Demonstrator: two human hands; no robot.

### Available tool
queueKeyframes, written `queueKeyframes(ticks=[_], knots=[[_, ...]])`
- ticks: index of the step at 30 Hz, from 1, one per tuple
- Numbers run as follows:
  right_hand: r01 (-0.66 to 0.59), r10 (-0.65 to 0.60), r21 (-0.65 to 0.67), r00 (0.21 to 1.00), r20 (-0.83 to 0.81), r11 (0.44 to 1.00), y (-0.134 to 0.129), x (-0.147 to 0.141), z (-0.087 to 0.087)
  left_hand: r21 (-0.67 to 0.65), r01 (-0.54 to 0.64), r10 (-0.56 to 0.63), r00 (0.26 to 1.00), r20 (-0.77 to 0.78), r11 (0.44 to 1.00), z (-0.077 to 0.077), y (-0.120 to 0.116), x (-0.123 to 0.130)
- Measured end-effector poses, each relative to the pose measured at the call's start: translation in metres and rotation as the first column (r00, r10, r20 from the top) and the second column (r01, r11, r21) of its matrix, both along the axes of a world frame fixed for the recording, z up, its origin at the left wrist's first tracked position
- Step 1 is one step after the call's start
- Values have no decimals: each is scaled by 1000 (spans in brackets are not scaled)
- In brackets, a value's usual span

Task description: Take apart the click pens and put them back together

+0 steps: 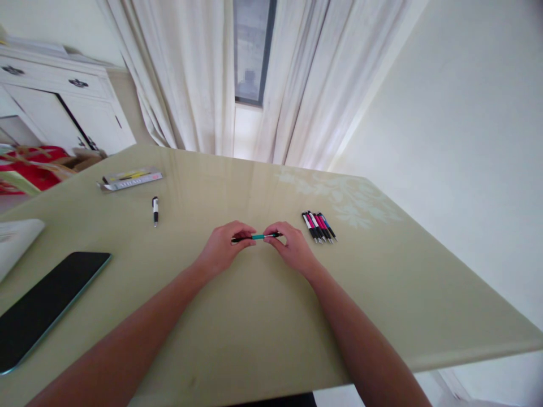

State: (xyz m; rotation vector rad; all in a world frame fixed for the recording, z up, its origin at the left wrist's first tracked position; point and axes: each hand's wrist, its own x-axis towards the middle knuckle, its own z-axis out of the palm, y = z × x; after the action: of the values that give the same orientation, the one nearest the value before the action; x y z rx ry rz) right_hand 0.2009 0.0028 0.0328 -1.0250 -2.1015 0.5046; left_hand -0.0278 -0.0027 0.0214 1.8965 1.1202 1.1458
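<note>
Between my two hands a pen (258,237) with a teal barrel and black ends lies level, just above or on the table. My left hand (227,243) pinches its dark left end between thumb and fingers. At the other end, my right hand (291,243) grips the pen near its black tip. To the right of that hand, several pens (319,227) in pink, white and blue with black grips lie side by side. A single white and black pen (155,211) rests farther left, apart from the others.
On the table (237,339), a dark tablet-like slab (51,305) and a white object (17,240) occupy the left side. An opened pen box (132,178) lies at the back left. Beyond are a white cabinet (63,102), red items (38,167) and curtains (190,73); a wall borders the right.
</note>
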Motion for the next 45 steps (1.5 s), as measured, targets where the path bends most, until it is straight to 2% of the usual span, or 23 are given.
queueKeyframes(ticks=[6, 10, 17, 22, 30, 37, 45], knots=[[-19, 16, -29, 996, -93, 999, -2, 0, 2, -12, -25, 26, 995, 94, 1000, 4, -2, 1], [-52, 50, -18, 993, -107, 998, -2, -1, 3, 16, -36, 35, 998, 49, 999, 4, -1, -1], [-20, 14, -55, 994, -110, 998, -5, -4, 3, 45, -31, 33, 998, -48, 998, 2, -1, -1], [-36, 27, -96, 995, -101, 995, -6, -7, 1, 68, -41, 44, 998, -39, 997, 6, -4, 0], [-53, 52, -105, 998, -21, 993, -6, -7, 0, 151, -27, 48, 990, -135, 988, 8, -4, -1], [-63, 71, -152, 996, 50, 986, -9, -7, 5, 213, -20, 41, 995, -95, 977, 7, -6, 0], [-32, 47, -165, 995, 93, 986, -10, -6, 3, 256, -2, 37, 990, -134, 967, 8, -6, 0]])
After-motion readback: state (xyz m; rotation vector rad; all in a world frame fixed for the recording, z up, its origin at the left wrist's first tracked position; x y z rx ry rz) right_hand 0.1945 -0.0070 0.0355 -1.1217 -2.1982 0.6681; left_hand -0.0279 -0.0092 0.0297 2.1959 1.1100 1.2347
